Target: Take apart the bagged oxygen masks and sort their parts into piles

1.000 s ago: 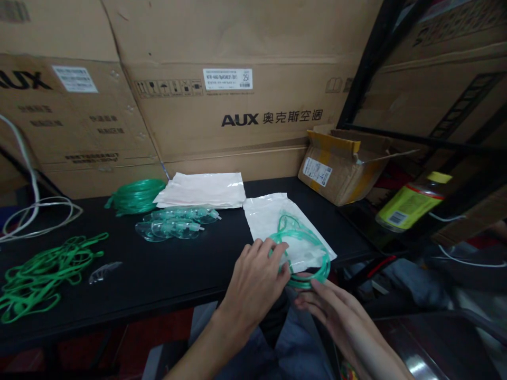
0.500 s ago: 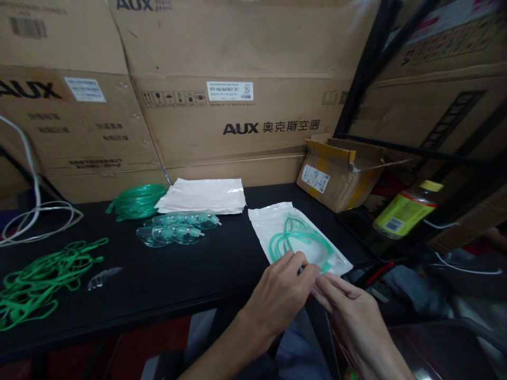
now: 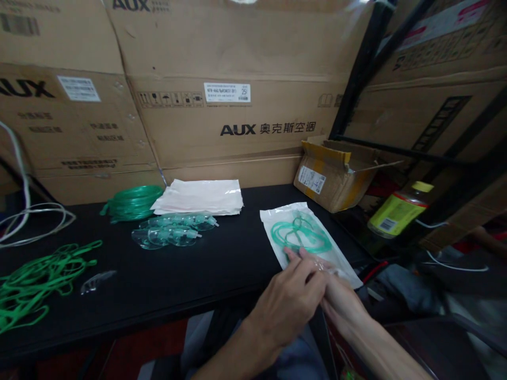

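A white-backed, clear-fronted pouch (image 3: pixel 338 258) lies slanted on the black table, reaching over its front edge. Coiled pale green tubing (image 3: pixel 322 244) shows through its clear film. My left hand (image 3: pixel 291 293) is closed at the pouch's near end, its fingers curled on the edge. My right hand (image 3: pixel 343 298) meets it there from the right. Clear film shines over the fingers between the hands, and most of the right fingers are hidden, so their grip is unclear. To the left, several clear green-tinted masks (image 3: pixel 170 236) lie in rows.
A stack of white pouches (image 3: pixel 200 196) and a green tubing coil (image 3: pixel 134 202) sit at the back. Green elastic cords (image 3: pixel 43 279) and a small clear piece (image 3: pixel 96 281) lie left. An open carton (image 3: pixel 330 177) and a yellow-labelled bottle (image 3: pixel 399 211) stand right.
The pouch has shifted slightly right, and the tubing inside lies farther from its near end. My hands have moved closer together, overlapping more. The view has turned slightly.
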The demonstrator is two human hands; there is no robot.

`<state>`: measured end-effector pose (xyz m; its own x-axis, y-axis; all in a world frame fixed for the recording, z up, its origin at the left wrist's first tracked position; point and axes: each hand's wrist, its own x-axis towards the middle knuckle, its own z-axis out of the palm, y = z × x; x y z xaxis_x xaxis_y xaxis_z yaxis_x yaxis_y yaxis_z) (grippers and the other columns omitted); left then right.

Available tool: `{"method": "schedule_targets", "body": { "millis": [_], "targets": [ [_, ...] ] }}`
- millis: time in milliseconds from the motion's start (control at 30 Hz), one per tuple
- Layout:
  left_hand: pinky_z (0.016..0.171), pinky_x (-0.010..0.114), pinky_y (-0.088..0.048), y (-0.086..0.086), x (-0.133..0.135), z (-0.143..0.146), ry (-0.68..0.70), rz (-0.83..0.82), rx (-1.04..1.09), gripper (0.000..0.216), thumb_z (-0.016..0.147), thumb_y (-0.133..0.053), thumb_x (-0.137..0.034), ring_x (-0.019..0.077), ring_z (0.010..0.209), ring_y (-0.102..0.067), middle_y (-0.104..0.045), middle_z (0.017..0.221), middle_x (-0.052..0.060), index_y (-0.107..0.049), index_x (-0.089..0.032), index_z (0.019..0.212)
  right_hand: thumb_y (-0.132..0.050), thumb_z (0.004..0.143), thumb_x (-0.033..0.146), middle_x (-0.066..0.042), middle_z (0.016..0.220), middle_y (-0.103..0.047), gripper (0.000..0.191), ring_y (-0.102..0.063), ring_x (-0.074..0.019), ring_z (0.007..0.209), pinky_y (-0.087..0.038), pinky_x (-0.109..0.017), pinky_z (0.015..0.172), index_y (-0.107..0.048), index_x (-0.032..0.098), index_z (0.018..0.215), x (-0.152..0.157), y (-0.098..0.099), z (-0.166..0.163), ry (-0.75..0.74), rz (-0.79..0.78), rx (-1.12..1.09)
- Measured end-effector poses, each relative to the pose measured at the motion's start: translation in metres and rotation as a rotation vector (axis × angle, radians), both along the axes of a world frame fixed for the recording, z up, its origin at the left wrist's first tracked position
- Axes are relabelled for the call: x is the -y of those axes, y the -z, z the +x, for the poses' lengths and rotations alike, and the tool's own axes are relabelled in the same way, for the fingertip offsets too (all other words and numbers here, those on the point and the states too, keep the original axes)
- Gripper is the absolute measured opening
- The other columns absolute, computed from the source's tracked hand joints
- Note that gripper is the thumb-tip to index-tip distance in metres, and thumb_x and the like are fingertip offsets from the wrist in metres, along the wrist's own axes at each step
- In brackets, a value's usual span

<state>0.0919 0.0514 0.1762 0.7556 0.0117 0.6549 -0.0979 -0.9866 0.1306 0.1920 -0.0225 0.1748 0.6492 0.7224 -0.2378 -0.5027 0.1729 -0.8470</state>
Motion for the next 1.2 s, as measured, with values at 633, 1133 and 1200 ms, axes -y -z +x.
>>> {"method": "schedule_targets", "body": {
  "millis": [633, 1133, 1200],
  "targets": [
    [0.096, 0.044, -0.051, 0.007, -0.027, -0.03, -0.191, -0.196, -0.15, 0.039, 0.095, -0.07, -0.027, 0.0262, 0.12, -0.062, -0.068, 0.133, 0.004, -0.061, -0.026, 0.132, -0.076, 0.078, 0.069, -0.01, 0.134, -0.07, 0.059, -0.053, -0.0384, 0.14, -0.022, -0.057, 0.123, -0.079, 0.026, 0.119, 0.071, -0.019, 0.023, -0.352, -0.407, 0.654],
    [0.08, 0.037, -0.048, 0.015, -0.025, -0.03, -0.189, -0.084, -0.091, 0.02, 0.096, -0.067, -0.02, 0.0219, 0.096, -0.066, -0.073, 0.107, 0.003, -0.07, -0.025, 0.115, -0.068, 0.085, 0.066, -0.012, 0.126, -0.075, 0.048, -0.069, -0.0393, 0.12, -0.053, -0.054, 0.107, -0.083, 0.028, 0.112, 0.093, -0.024, 0.018, -0.351, -0.415, 0.688],
    [0.084, 0.039, -0.051, 0.017, -0.023, -0.034, -0.173, -0.092, -0.086, 0.02, 0.096, -0.068, -0.026, 0.0234, 0.102, -0.067, -0.074, 0.114, 0.004, -0.069, -0.024, 0.116, -0.068, 0.085, 0.064, -0.009, 0.123, -0.077, 0.046, -0.069, -0.04, 0.121, -0.047, -0.057, 0.113, -0.083, 0.03, 0.113, 0.092, -0.036, 0.028, -0.159, -0.437, 0.944]
  ]
}}
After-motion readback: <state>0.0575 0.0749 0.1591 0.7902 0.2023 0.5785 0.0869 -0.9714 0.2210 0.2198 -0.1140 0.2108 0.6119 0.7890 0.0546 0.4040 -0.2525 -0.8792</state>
